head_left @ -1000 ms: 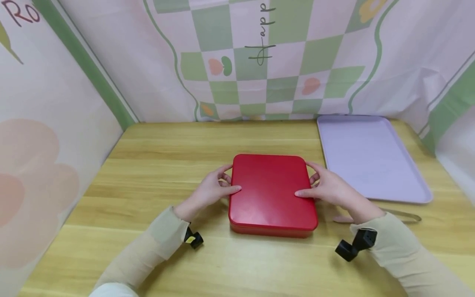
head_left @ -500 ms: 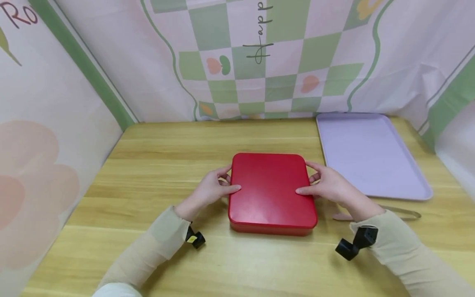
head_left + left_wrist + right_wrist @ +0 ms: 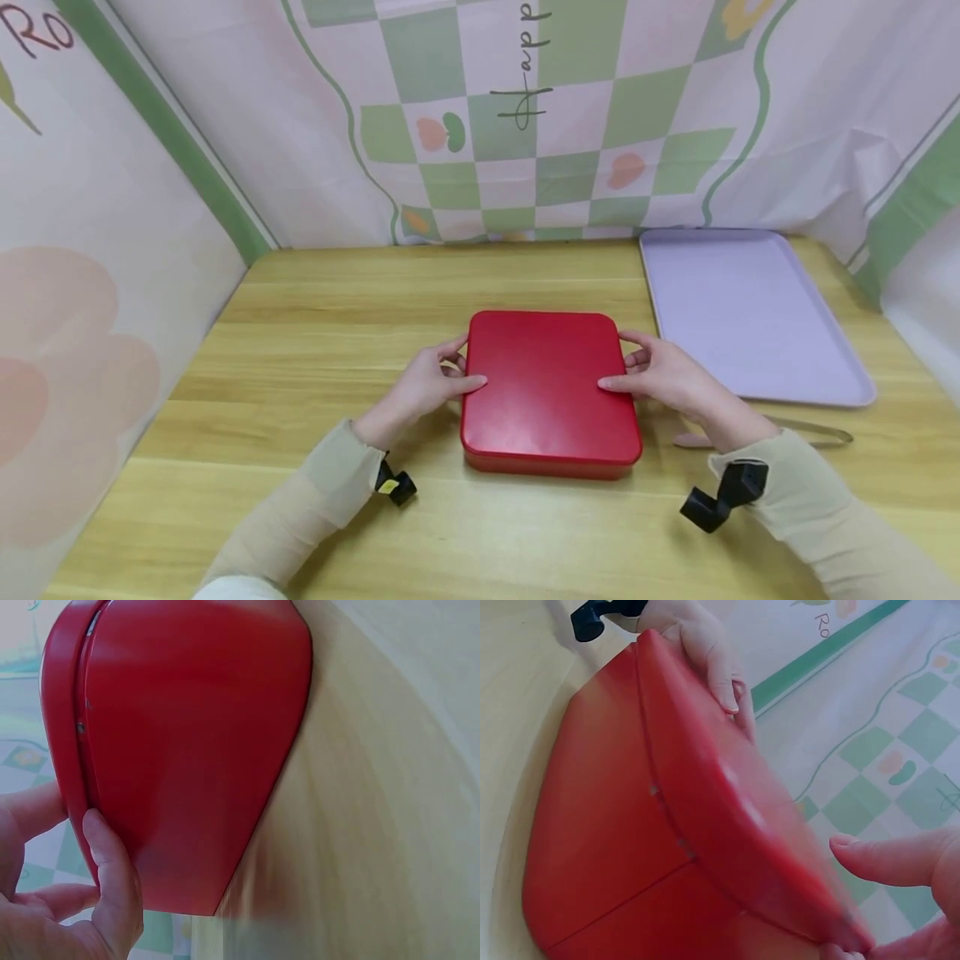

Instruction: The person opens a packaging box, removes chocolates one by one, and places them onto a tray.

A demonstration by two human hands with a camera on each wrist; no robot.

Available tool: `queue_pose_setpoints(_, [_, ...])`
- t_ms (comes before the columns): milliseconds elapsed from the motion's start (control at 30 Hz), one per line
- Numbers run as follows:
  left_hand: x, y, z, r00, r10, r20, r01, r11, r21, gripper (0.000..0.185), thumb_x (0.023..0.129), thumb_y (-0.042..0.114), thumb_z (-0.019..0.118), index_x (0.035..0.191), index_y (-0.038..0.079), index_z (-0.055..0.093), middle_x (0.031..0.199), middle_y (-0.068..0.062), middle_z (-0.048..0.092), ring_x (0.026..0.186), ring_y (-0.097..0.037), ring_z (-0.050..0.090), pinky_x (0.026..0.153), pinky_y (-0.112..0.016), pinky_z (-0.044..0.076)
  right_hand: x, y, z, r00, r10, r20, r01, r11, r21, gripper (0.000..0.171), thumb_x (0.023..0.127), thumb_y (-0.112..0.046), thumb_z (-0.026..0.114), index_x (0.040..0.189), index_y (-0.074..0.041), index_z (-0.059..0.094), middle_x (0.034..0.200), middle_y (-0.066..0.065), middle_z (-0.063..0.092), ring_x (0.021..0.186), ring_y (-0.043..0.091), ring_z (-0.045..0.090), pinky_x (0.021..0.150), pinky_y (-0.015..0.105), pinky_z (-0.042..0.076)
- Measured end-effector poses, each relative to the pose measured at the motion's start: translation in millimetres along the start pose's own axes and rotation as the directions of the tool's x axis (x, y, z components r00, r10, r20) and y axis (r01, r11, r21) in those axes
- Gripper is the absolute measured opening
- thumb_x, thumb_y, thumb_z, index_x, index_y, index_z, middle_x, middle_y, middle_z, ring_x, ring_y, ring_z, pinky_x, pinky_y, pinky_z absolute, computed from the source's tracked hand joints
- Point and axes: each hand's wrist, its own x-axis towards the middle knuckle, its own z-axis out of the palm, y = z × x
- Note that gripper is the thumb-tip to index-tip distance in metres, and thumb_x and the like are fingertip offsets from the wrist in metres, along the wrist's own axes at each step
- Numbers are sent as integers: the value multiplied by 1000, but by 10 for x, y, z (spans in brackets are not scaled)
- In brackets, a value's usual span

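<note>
A square red tin box (image 3: pixel 551 392) with rounded corners sits on the wooden table with its lid (image 3: pixel 64 697) on. From the left side, my left hand (image 3: pixel 431 379) holds the lid, its thumb over the top and its fingers at the rim. In the left wrist view the fingertips (image 3: pixel 97 825) touch the seam below the lid. Opposite, my right hand (image 3: pixel 663 377) holds the lid's right edge, thumb lying over the top. The right wrist view shows fingertips (image 3: pixel 844 952) at the lid's rim. Scuffs mark the seam. Whatever the box contains is hidden.
A lilac tray (image 3: pixel 757 325) lies at the back right of the table (image 3: pixel 337 292). Beneath my right wrist lies what looks like a pair of tongs (image 3: pixel 813 427), partly hidden, with a pinkish tip. Patterned cloth (image 3: pixel 502 183) hangs behind and beside the table.
Both hands keep their hold at the sides of the box, which stays in place. Only a very slight shift of the whole view shows.
</note>
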Motion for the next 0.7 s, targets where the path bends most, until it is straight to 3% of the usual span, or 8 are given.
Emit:
queue_pose_setpoints(167, [-6, 1, 3, 1000, 2, -2, -2, 1000, 5, 77, 80, 8, 75, 146, 10, 35, 92, -9, 56, 71, -14, 58, 65, -28, 60, -18, 31, -45, 999, 4, 46, -11, 988, 153, 84, 88, -21, 67, 149, 4, 15, 117, 20, 47, 83, 8, 59, 68, 20, 55])
queue_pose_setpoints(267, [-10, 4, 11, 1000, 9, 4, -9, 1000, 6, 77, 80, 8, 75, 146, 10, 36, 92, -9, 57, 72, -15, 60, 64, -28, 60, -21, 84, -41, 997, -6, 75, -16, 958, 286, 81, 90, -17, 64, 150, -1, 13, 113, 10, 46, 78, 4, 57, 66, 19, 53])
queue_pose_setpoints(433, [-17, 5, 31, 1000, 16, -8, -16, 1000, 14, 75, 80, 9, 75, 145, 9, 37, 91, -9, 58, 72, -15, 61, 63, -28, 59, -16, 174, 35, 995, -33, 92, -12, 894, 447, 83, 90, -12, 63, 152, -12, 7, 115, 2, 44, 87, 7, 60, 72, 24, 55])
queue_pose_setpoints(567, [-13, 4, 34, 1000, 7, -16, -7, 1000, 4, 75, 81, 9, 74, 145, 11, 37, 91, -9, 57, 72, -16, 61, 64, -29, 60, -31, 187, 56, 998, -38, 58, 3, 861, 509, 84, 90, -10, 63, 152, -20, 7, 121, 5, 40, 88, 8, 60, 71, 24, 56])
queue_pose_setpoints(700, [-18, -5, 22, 1000, -12, -25, 12, 1000, -25, 75, 81, 9, 74, 146, 13, 37, 93, -10, 57, 73, -16, 61, 65, -30, 60, -48, 156, 53, 998, -49, 39, 24, 878, 478, 85, 89, -12, 64, 152, -23, 8, 124, 7, 37, 85, 8, 56, 66, 21, 53])
